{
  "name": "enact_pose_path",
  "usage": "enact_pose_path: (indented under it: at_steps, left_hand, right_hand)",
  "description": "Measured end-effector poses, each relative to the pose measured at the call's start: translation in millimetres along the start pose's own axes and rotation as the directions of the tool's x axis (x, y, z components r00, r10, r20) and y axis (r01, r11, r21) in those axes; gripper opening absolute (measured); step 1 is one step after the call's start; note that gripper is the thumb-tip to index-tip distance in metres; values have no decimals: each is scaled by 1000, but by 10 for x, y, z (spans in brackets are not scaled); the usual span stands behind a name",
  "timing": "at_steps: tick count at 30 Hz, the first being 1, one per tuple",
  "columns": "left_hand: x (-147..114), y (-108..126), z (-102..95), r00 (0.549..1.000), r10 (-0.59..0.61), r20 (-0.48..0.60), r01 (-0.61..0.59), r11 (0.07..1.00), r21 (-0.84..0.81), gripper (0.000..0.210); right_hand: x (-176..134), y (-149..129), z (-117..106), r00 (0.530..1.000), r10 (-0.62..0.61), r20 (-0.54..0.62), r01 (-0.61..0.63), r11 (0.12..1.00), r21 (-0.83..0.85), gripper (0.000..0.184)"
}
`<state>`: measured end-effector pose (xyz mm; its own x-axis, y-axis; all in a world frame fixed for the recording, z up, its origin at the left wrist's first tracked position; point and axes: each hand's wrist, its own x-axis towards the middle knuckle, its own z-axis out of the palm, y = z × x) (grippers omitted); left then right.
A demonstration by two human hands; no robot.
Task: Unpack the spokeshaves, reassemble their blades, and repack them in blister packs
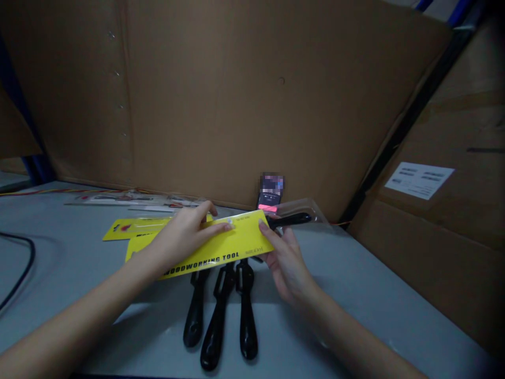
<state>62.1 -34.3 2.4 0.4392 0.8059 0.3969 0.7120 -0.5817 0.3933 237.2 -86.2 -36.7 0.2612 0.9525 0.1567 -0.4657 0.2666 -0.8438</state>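
Observation:
Both hands hold a yellow card [236, 237] printed "WOODWORKING TOOL", tilted above the table. My left hand [187, 229] lies over its upper edge, thumb on the printed face. My right hand [286, 260] grips the right end, thumb in front and fingers behind. Past that end sticks out a black tool handle [294, 219], in front of a clear plastic blister [315, 210]. Below the card, three black-handled tools [213, 342] lie side by side, handles toward me; the card hides their far parts. Another yellow card [126, 227] lies behind my left wrist.
A phone [270, 192] with a lit screen leans against the cardboard wall [221, 105] at the back. Flat clear packages [118, 200] lie along the table's rear left. A black cable [27, 263] curves at the left. A large labelled carton [434, 221] stands at the right.

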Motion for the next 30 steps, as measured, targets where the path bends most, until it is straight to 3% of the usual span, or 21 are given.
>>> enact_pose_path:
  at_steps: [4, 7, 9, 10, 12, 14, 17, 20, 26, 30]
  left_hand:
    - [39, -40, -112, 995, -95, 44, 94, 995, 9, 56]
    - [54, -247, -380, 964, -218, 151, 246, 948, -202, 53]
    - [26, -448, -577, 895, -287, 342, 410, 830, -378, 57]
    - [6, -549, -650, 864, -225, 451, 450, 748, -489, 61]
    - [-29, -706, -702, 839, -125, 530, 500, 560, -660, 68]
    - [-35, -765, -616, 836, -141, 531, 529, 468, -708, 60]
    - [7, -673, -362, 827, -222, 516, 559, 408, -722, 46]
    - [57, -521, -211, 858, -220, 465, 514, 361, -778, 43]
    - [78, -488, -307, 867, -331, 372, 493, 471, -731, 29]
    - [75, -524, -337, 866, -341, 366, 497, 509, -702, 32]
  right_hand:
    - [19, -37, -20, 999, -9, 31, 9, 1000, 11, 45]
    - [87, -106, -67, 999, -26, -23, 26, 999, 20, 39]
    - [148, -146, -109, 996, -43, -83, 47, 998, 40, 32]
    - [180, -160, -132, 993, -41, -115, 47, 997, 58, 28]
    - [237, -172, -177, 985, -15, -172, 34, 994, 108, 21]
    - [276, -172, -211, 978, 11, -209, 21, 989, 148, 18]
    - [299, -176, -233, 975, -1, -220, 41, 983, 177, 22]
    - [310, -220, -244, 976, -1, -216, 42, 981, 188, 24]
    - [393, -349, -305, 991, 58, -118, -50, 996, 70, 19]
    - [445, -356, -341, 990, -22, -140, 33, 996, 78, 28]
